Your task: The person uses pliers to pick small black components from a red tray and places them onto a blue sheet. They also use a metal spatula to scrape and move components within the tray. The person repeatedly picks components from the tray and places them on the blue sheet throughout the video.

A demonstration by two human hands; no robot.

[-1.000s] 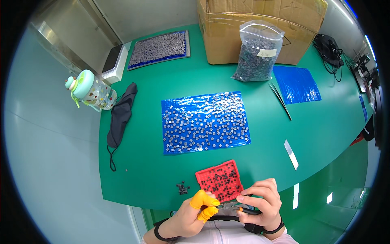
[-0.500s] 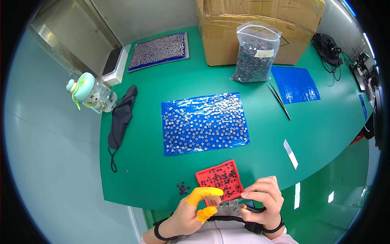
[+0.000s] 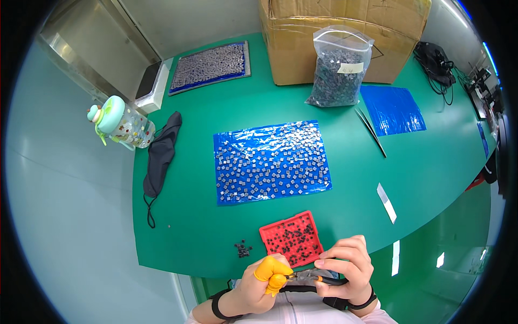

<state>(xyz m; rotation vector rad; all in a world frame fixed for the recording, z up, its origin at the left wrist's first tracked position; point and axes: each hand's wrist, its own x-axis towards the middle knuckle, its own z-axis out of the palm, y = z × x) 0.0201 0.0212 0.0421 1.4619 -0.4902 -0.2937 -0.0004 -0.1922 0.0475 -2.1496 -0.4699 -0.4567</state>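
My left hand [image 3: 264, 283], with yellow finger cots on thumb and forefinger, is closed in a pinch near the table's front edge. Whatever sits between those fingertips is too small to make out. Close beside it, my right hand [image 3: 348, 272] grips a plier-like tool [image 3: 330, 280] with a black-and-orange handle, its tip meeting the left fingertips. A small clear plastic piece shows around the tool's front part. Just beyond both hands lies a red tray [image 3: 294, 237] scattered with small black parts. Left of the tray is a little pile of black parts [image 3: 243, 249].
A blue sheet [image 3: 270, 162] covered with small square metallic pieces lies mid-table. Behind stand a filled zip bag [image 3: 340, 75], a cardboard box [image 3: 297, 51] and a loaded panel [image 3: 210, 67]. Tweezers [image 3: 371, 132], a white strip [image 3: 386, 203], a mask [image 3: 162, 156] and a bottle [image 3: 129, 127] lie around.
My left thumb and forefinger, apart before, have come together at the tool's tip. The left hand has shifted slightly right; my right hand keeps the tool and has barely moved.
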